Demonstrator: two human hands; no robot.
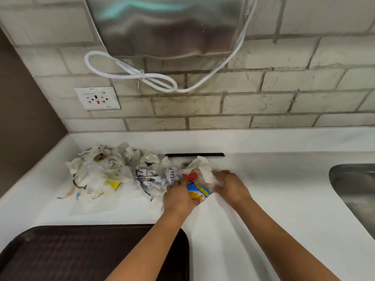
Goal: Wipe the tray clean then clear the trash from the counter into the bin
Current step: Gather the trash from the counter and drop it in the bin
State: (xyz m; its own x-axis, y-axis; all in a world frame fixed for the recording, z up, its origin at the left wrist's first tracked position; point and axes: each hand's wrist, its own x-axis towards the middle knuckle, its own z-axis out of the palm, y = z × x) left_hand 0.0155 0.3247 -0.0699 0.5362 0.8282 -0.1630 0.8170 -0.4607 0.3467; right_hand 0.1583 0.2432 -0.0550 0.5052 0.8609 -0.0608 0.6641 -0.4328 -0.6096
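- Trash (113, 171) lies in a loose heap on the white bench (263, 199), near the back wall, left of the middle; it is mostly crumpled white paper with some yellow scraps.
- Both hands work at the right end of the heap, close together.
- Left hand (178, 196) has curled fingers and grips a colourful wrapper (197, 191), blue, yellow and orange.
- Right hand (228, 184) has curled fingers and holds a crumpled white paper (203, 167), just above the wrapper.
- Both forearms reach forward from the lower edge; the left one passes over the corner of the dark tray (71, 252).
- Tray sits at the front left of the bench.
- Steel sink (353, 183) is at the right edge.
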